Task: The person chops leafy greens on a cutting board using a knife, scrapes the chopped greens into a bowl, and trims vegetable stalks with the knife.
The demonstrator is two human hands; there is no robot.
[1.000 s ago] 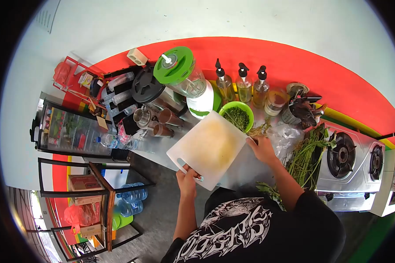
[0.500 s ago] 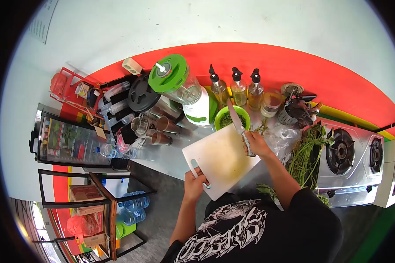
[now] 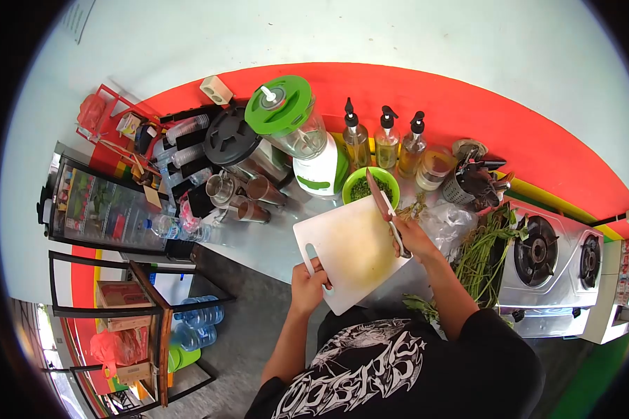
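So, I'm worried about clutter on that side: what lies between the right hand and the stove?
Crumpled clear plastic, then a heap of green stems, lies between the right hand and the stove; the head view shows it.

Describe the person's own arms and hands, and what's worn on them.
The left hand and right hand are bare: no gloves, and no watch or bracelet shows. The forearms are uncovered below short black sleeves, part of a black T-shirt with a jagged white print.

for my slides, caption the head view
Left hand grips white rectangular cutting board; right hand holds pale-handled metal knife near round green bowl of greens.
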